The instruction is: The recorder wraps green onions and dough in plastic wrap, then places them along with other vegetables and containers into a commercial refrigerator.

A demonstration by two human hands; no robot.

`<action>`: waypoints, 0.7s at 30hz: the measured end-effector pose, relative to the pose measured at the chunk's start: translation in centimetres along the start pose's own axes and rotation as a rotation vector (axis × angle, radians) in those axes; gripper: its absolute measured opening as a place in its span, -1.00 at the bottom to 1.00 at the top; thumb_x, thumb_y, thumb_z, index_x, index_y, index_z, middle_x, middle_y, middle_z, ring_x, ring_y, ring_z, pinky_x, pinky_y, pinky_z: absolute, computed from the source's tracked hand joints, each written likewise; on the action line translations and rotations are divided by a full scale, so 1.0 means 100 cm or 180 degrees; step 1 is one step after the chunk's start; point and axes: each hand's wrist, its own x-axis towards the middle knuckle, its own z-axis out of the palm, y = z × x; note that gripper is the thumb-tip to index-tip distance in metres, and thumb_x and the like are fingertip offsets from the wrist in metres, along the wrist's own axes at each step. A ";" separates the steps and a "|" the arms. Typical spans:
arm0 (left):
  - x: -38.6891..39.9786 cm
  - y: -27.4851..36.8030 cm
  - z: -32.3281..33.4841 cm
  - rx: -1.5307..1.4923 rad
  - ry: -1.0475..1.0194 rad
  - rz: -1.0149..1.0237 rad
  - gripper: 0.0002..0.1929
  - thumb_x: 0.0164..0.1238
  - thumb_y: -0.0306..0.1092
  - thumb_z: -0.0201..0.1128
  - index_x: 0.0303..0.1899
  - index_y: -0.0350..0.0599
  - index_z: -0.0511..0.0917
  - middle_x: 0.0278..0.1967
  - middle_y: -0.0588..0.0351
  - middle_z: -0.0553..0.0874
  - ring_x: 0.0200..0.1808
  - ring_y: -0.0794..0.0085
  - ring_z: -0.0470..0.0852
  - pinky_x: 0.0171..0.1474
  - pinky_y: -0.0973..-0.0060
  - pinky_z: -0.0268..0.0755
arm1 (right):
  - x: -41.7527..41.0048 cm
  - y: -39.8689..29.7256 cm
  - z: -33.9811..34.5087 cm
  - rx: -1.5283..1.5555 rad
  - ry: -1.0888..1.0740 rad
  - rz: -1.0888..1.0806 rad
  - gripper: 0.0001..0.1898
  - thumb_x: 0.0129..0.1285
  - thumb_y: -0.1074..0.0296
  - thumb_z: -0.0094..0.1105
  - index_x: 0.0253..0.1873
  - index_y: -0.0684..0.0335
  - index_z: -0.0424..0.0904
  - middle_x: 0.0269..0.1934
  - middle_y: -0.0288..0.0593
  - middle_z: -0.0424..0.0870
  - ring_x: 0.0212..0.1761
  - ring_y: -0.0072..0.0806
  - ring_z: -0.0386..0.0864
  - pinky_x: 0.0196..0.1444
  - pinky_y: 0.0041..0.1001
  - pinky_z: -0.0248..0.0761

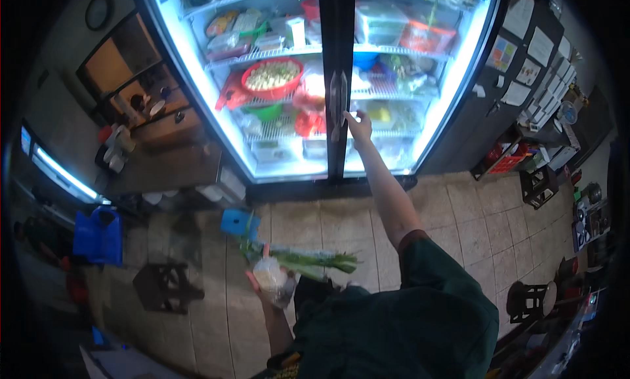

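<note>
My left hand holds a clear plastic bag with something pale and rounded inside, low in front of my body. A bunch of long green vegetable stalks in clear wrap lies across the same hand. Straight ahead stands a lit two-door glass refrigerator, both doors apparently closed. My right hand is stretched out to the door handles at the centre, fingers apart, fingertips at the right-hand handle. Whether they touch it is unclear. Behind the glass, a red basket of pale pieces sits on a shelf.
A blue plastic stool and a dark stool stand on the tiled floor to the left, near a blue chair. At the right are a black stool and a round-topped stool. Another person is at far left.
</note>
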 end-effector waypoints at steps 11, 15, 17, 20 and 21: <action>0.183 0.069 -0.019 0.0466 0.0180 -0.0434 -0.03 0.30 0.45 -0.08 0.52 -0.04 -0.11 -0.07 -0.04 0.59 -0.19 0.25 0.58 -0.16 0.27 0.49 | 0.088 0.022 0.031 -0.1446 0.0866 -0.1529 -0.71 -0.08 0.34 0.41 -0.31 0.34 0.52 -0.49 -0.06 0.60 -0.44 -0.30 0.59 -0.30 -0.34 0.43; 0.259 0.109 -0.078 0.0370 -0.0915 -0.0992 0.02 0.22 0.45 0.06 0.49 -0.16 0.01 0.19 -0.04 0.50 0.01 0.27 0.56 0.03 0.30 0.48 | 0.081 0.008 0.037 -0.1291 0.0691 -0.1723 -0.73 -0.11 0.38 0.41 -0.35 0.35 0.51 -0.54 -0.10 0.52 -0.49 -0.30 0.52 -0.35 -0.37 0.41; 0.288 0.116 -0.069 0.0426 -0.1025 -0.1143 0.02 0.21 0.45 0.07 0.48 -0.16 0.01 0.20 -0.04 0.49 0.03 0.28 0.55 0.04 0.30 0.47 | 0.082 0.009 0.023 -0.1317 0.0723 -0.1743 -0.72 -0.10 0.38 0.42 -0.34 0.35 0.51 -0.54 -0.11 0.52 -0.49 -0.35 0.52 -0.35 -0.39 0.41; 0.310 0.126 -0.063 0.0669 -0.1198 -0.1345 0.02 0.19 0.43 0.10 0.48 -0.18 0.04 0.22 -0.04 0.48 0.07 0.28 0.53 0.08 0.31 0.44 | 0.048 0.011 0.015 -0.1253 0.0547 -0.1630 -0.71 -0.09 0.37 0.43 -0.32 0.35 0.51 -0.52 -0.17 0.53 -0.46 -0.44 0.51 -0.33 -0.42 0.40; 0.322 0.118 -0.059 0.0715 -0.1310 -0.1471 0.02 0.19 0.43 0.11 0.47 -0.18 0.05 0.22 -0.04 0.48 0.08 0.28 0.53 0.09 0.32 0.43 | 0.031 0.010 -0.001 -0.1220 0.0493 -0.1546 -0.71 -0.08 0.38 0.43 -0.31 0.35 0.51 -0.51 -0.20 0.54 -0.44 -0.48 0.51 -0.32 -0.42 0.40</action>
